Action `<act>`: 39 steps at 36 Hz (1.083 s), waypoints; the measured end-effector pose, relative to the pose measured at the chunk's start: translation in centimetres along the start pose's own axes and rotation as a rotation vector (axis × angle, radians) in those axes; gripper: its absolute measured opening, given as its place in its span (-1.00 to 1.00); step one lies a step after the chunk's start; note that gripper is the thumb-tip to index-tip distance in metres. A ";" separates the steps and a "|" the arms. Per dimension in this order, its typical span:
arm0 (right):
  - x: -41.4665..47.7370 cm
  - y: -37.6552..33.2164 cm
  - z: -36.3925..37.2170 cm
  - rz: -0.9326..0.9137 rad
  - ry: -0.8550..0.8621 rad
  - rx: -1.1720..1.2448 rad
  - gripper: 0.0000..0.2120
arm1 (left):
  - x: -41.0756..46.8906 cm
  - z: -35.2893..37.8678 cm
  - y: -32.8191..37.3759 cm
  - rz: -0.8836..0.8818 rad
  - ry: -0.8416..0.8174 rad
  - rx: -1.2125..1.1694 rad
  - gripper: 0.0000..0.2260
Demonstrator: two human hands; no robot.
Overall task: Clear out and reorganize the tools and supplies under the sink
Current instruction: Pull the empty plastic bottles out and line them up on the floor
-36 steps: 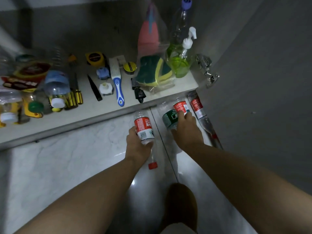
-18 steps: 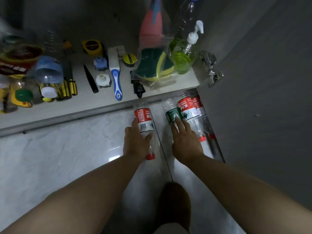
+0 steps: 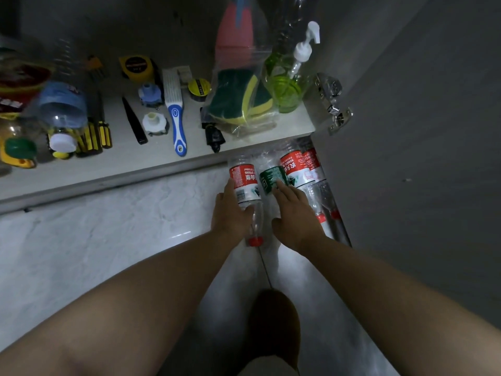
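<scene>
Several empty plastic bottles lie side by side on the marble floor (image 3: 108, 240) in front of the under-sink cabinet. My left hand (image 3: 230, 213) grips a red-label bottle (image 3: 242, 180) by its lower body; its red cap (image 3: 254, 241) points toward me. My right hand (image 3: 294, 215) rests with straight fingers on the green-label bottle (image 3: 271, 178) right beside it. Two more red-label bottles (image 3: 294, 166) lie against the cabinet door (image 3: 406, 158), partly hidden under the shelf edge.
The cabinet shelf (image 3: 122, 164) holds a blue-white brush (image 3: 174, 118), a yellow tape measure (image 3: 135, 67), screwdrivers (image 3: 92, 134), bagged sponges (image 3: 241, 104), a green soap dispenser (image 3: 287, 77) and bottles at the left (image 3: 63, 109). A metal hinge (image 3: 333, 104) juts from the door.
My left hand slid its red-label bottle right until it lay next to the green-label one. My right hand pulled back a little, keeping straight fingers on that bottle; the bottles now lie packed together.
</scene>
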State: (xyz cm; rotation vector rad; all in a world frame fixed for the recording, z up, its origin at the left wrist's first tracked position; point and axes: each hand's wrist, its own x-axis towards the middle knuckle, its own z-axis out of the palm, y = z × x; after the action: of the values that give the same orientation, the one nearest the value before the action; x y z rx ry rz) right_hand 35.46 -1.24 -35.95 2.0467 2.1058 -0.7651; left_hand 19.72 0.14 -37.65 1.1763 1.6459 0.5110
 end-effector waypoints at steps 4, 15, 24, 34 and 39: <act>0.1 0.4 0.0 -0.003 0.016 0.051 -0.30 | 0.4 0.8 0.5 0.004 -0.010 0.000 -0.26; -0.1 0.5 0.0 -0.011 0.002 0.044 -0.26 | 0.8 1.0 0.5 0.027 -0.064 0.082 -0.24; -1.4 -0.6 -1.0 -0.040 0.064 0.084 -0.24 | 0.4 -1.9 1.8 0.092 -0.260 0.141 -0.27; -3.1 -6.0 -5.2 -0.260 -0.012 0.030 -0.50 | -3.4 -14.1 6.4 0.169 -0.468 0.767 -0.50; -2.6 -11.7 -8.2 -0.350 -0.112 -0.051 -0.56 | -5.4 -21.9 7.5 0.247 -0.429 0.974 -0.60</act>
State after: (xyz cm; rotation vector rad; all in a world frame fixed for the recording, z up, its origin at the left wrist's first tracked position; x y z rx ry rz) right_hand 26.63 0.20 -24.56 1.5881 2.4204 -0.8356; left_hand 3.68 3.09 -20.44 2.0318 1.3685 -0.4611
